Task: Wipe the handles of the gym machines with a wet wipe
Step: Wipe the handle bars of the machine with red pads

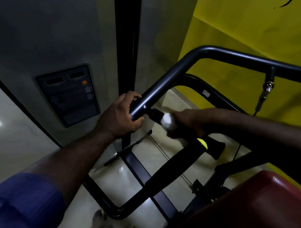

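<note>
Left grip (120, 114): I log it clenched round the bar (170, 75) end. Right grip (185, 122): blurred, grasping wet wipe (166, 120) at its fingertips, pressed on black handle (154, 114) between both grips.

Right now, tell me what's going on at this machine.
A person is wiping down a gym machine. The left hand grips the dark bar near its end, apparently to steady it. The right hand, blurred, holds a white wipe around the black handle just past that end. A red seat sits at the lower right.
</note>
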`<action>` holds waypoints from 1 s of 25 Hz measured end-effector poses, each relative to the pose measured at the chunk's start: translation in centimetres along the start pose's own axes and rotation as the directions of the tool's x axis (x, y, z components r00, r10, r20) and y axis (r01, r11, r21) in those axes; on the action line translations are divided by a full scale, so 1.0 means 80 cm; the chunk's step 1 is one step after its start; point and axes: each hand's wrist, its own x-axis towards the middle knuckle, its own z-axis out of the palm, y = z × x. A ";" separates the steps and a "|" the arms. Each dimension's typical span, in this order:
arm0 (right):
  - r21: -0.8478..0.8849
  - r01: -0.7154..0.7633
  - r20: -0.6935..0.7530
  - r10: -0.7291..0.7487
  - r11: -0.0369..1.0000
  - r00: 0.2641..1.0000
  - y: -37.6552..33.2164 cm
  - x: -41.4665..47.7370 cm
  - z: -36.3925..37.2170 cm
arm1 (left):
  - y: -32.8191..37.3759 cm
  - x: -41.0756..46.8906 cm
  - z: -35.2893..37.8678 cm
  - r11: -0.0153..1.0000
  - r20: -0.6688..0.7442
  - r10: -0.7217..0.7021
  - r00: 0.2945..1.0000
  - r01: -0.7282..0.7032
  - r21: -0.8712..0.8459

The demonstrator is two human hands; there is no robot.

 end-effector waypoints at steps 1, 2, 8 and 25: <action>-0.014 -0.021 0.067 0.022 1.000 0.998 0.010 -0.007 -0.003 | -0.002 0.000 0.000 1.000 -0.002 0.003 1.000 -0.003 0.004; -0.050 -0.023 0.130 0.030 0.998 0.991 0.017 -0.011 -0.005 | -0.004 0.001 0.000 1.000 0.000 0.004 1.000 -0.004 0.007; 0.381 -0.066 0.007 0.068 0.922 0.998 -0.049 0.048 -0.003 | -0.005 0.003 0.003 1.000 0.000 0.017 1.000 -0.017 -0.011; 0.535 -0.291 0.368 0.091 0.794 0.925 -0.003 0.024 0.004 | -0.005 0.003 0.002 1.000 0.003 0.013 1.000 -0.013 -0.009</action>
